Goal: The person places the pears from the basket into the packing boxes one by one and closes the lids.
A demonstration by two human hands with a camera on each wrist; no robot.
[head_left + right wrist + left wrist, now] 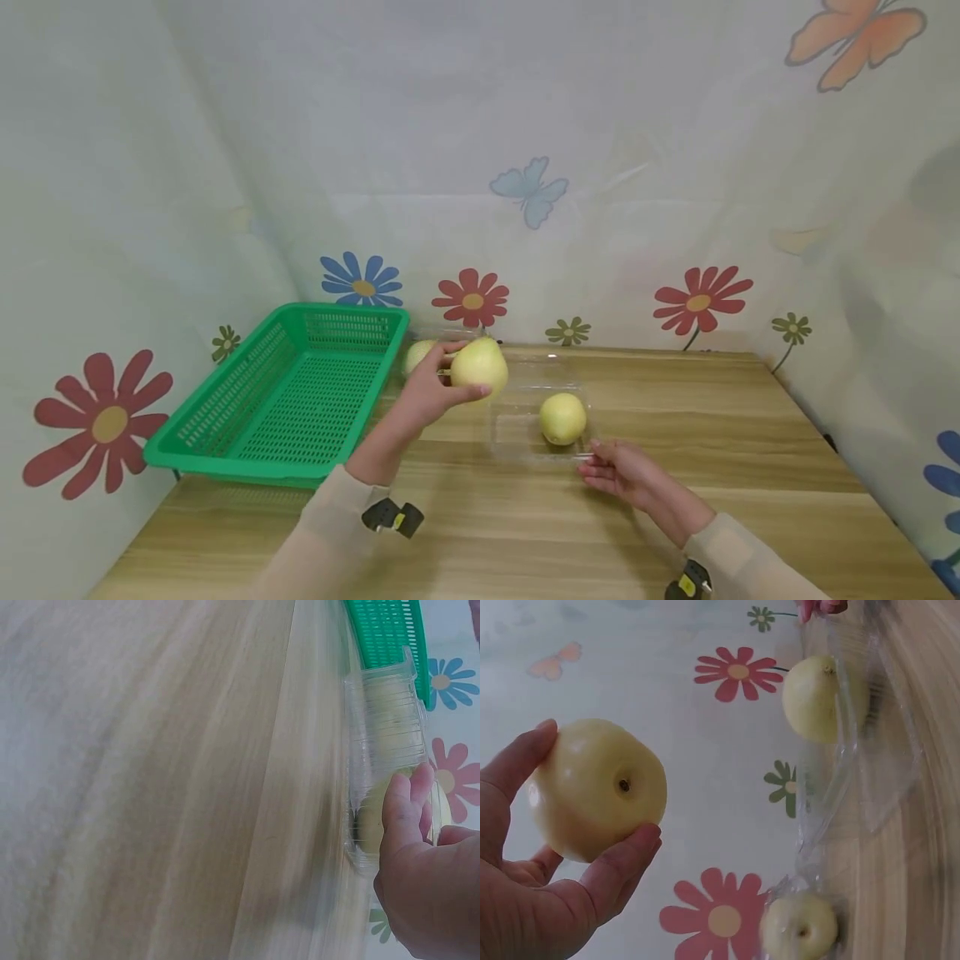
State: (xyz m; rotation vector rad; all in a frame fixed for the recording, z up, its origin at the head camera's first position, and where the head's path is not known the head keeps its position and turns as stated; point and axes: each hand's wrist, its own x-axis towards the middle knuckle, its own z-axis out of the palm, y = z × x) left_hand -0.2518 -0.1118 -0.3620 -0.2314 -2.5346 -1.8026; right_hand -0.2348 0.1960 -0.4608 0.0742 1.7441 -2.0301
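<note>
My left hand holds a pale yellow pear above the table, thumb on one side and fingers on the other. In the left wrist view, the hollow at one end of this held pear faces the camera. A clear plastic box sits on the table with another yellow pear in its right part. At the box's near right corner, my right hand pinches the rim. Partly hidden behind my left hand is a further pear, in clear plastic beside the basket.
A green slatted plastic basket stands at the left with nothing in it. The wooden table reaches back to a cloth backdrop printed with flowers and butterflies. More clear plastic shows behind the box.
</note>
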